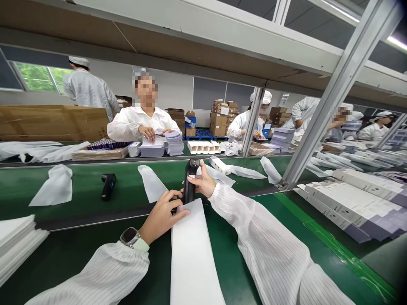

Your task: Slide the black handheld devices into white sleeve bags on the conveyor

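Note:
A black handheld device stands upright in the middle, at the far end of a long white foam sleeve. My right hand grips the device near its top, thumb across its front. My left hand is closed on the open end of the sleeve, its thumb lying on the white sheet and its fingers beside the device's lower part. The device's bottom is hidden by the sleeve and fingers.
Another black device lies on the green conveyor, among loose white sleeves. Stacked sleeves are at left, white boxes at right. A slanted metal post rises on the right. Co-workers sit opposite.

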`<state>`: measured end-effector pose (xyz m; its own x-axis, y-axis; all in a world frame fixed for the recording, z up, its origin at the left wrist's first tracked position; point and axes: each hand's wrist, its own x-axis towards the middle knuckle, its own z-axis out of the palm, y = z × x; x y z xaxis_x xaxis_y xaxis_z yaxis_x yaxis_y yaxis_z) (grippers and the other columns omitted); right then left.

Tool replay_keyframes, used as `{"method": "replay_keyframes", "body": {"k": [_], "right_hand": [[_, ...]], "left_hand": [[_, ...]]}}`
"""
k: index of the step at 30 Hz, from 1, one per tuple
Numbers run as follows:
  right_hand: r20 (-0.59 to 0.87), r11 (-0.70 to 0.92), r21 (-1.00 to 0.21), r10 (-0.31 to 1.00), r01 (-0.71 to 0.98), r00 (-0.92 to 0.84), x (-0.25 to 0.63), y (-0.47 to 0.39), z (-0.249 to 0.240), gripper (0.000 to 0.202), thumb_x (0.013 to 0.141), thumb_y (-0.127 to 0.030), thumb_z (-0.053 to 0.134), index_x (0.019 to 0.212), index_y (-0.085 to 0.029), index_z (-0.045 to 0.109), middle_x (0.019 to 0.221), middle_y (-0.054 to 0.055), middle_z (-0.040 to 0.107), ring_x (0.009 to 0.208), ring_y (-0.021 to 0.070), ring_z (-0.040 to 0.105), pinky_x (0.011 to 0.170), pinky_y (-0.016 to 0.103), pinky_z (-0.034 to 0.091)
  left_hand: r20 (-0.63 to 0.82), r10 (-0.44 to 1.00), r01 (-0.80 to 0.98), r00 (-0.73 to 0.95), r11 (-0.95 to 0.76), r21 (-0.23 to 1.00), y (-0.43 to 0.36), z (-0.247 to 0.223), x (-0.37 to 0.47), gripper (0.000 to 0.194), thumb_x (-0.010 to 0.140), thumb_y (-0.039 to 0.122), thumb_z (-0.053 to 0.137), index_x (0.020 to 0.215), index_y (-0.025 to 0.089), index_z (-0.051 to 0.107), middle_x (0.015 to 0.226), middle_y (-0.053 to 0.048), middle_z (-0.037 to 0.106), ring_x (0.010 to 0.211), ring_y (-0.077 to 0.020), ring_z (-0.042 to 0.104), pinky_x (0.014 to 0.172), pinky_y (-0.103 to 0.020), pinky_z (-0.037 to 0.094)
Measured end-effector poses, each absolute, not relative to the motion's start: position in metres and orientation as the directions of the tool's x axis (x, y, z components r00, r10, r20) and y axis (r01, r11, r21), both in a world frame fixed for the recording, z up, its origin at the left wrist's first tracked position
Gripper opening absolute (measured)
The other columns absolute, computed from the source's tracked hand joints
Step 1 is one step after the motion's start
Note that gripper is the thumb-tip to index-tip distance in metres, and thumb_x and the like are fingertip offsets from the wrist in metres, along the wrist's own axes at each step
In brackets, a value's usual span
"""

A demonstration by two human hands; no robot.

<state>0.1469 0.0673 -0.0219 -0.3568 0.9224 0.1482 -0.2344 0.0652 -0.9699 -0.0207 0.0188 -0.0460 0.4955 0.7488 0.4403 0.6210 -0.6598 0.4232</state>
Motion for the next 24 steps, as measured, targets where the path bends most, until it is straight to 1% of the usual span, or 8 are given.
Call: {"method": "replay_keyframes", "body": {"k": [4,6,9,12,18,21,24], "right_hand": [[0.134,0.084,-0.985,0.922,-0.151,-0.364,0.149,0.068,-0.024,0.047,0.063,-0.046,0.061,0.097,-0.026,0.035,0.067,-0.003,0.054,0.056,0.0137,0.057,0.049,0.024,0.044],[0.151,0.107,-0.986,0.905,-0.132,-0.397,0.150,0.067,-0.023,0.043,0.061,-0.045,0.063,0.090,-0.023,0.039,0.067,-0.002,0.055,0.055,0.0112,0.055,0.048,0.020,0.041],[0.183,0.112,-0.978,0.870,-0.178,-0.458,0.149,0.063,-0.021,0.044,0.058,-0.043,0.067,0.087,-0.022,0.041,0.068,-0.003,0.055,0.057,0.0094,0.052,0.051,0.020,0.040],[0.174,0.072,-0.974,0.851,-0.217,-0.496,0.148,0.061,-0.019,0.044,0.055,-0.043,0.069,0.083,-0.020,0.044,0.068,-0.003,0.055,0.058,0.0094,0.051,0.055,0.022,0.041],[0.138,0.029,-0.974,0.858,-0.223,-0.494,0.148,0.061,-0.020,0.038,0.059,-0.050,0.063,0.073,-0.016,0.052,0.070,-0.002,0.053,0.060,0.0085,0.050,0.056,0.022,0.042],[0.117,0.012,-0.978,0.855,-0.207,-0.506,0.150,0.062,-0.021,0.039,0.064,-0.053,0.057,0.072,-0.015,0.056,0.071,0.001,0.054,0.064,0.0089,0.051,0.058,0.022,0.040],[0.116,0.009,-0.981,0.830,-0.196,-0.545,0.152,0.061,-0.021,0.042,0.068,-0.055,0.051,0.069,-0.013,0.059,0.079,0.004,0.057,0.071,0.0109,0.053,0.062,0.024,0.040]], "left_hand": [[0.376,0.859,0.598,0.346,-0.511,0.617,0.015,-0.032,-0.016,0.032,0.072,0.047,0.051,0.058,0.018,0.051,0.102,-0.003,0.047,0.094,-0.0201,0.047,0.075,-0.028,0.041],[0.358,0.885,0.568,0.299,-0.466,0.678,0.014,-0.025,-0.016,0.033,0.071,0.049,0.051,0.058,0.018,0.052,0.103,-0.002,0.046,0.092,-0.0190,0.048,0.073,-0.027,0.041],[0.334,0.900,0.512,0.280,-0.434,0.741,0.013,-0.016,-0.017,0.034,0.070,0.049,0.053,0.059,0.017,0.053,0.106,-0.003,0.043,0.091,-0.0186,0.048,0.069,-0.026,0.042],[0.315,0.905,0.453,0.285,-0.417,0.788,0.012,-0.011,-0.019,0.035,0.069,0.050,0.053,0.061,0.016,0.053,0.106,-0.004,0.041,0.087,-0.0181,0.049,0.064,-0.025,0.044],[0.293,0.912,0.404,0.289,-0.393,0.826,0.010,-0.007,-0.016,0.033,0.070,0.049,0.051,0.062,0.017,0.055,0.107,-0.005,0.041,0.087,-0.0183,0.048,0.062,-0.026,0.043],[0.263,0.915,0.388,0.304,-0.372,0.844,0.005,-0.003,-0.013,0.032,0.070,0.048,0.053,0.061,0.017,0.055,0.108,-0.005,0.040,0.092,-0.0201,0.047,0.066,-0.027,0.043],[0.247,0.918,0.340,0.312,-0.350,0.873,0.000,0.002,-0.009,0.031,0.069,0.046,0.055,0.057,0.017,0.054,0.106,-0.005,0.041,0.096,-0.0217,0.047,0.071,-0.029,0.043]]}}
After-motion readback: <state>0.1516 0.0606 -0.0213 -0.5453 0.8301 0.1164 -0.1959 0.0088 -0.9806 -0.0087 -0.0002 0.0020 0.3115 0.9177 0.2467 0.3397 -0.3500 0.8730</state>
